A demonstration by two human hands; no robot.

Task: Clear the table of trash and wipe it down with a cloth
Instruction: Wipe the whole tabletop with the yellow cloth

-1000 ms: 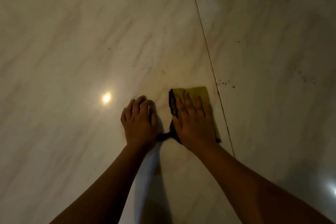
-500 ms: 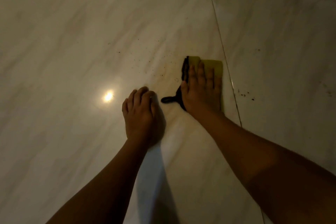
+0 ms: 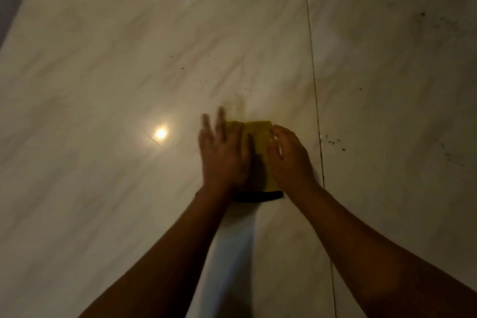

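A folded yellow cloth with a black edge on its near side lies on the glossy marble table. My left hand rests over the cloth's left part, fingers spread and blurred by motion. My right hand sits on the cloth's right side with its fingers curled around that edge. Both hands hide most of the cloth. Dark crumbs lie just right of my right hand, past the seam. Finer specks are scattered beyond the cloth.
A thin seam runs down the table just right of the cloth. More dark specks dot the right slab. The table's left edge shows at the top left. Two lamp reflections glare on the surface.
My right hand drew the cloth back toward me and turned it, so the black edge now faces me. My left hand moved right onto the cloth and spread its fingers.
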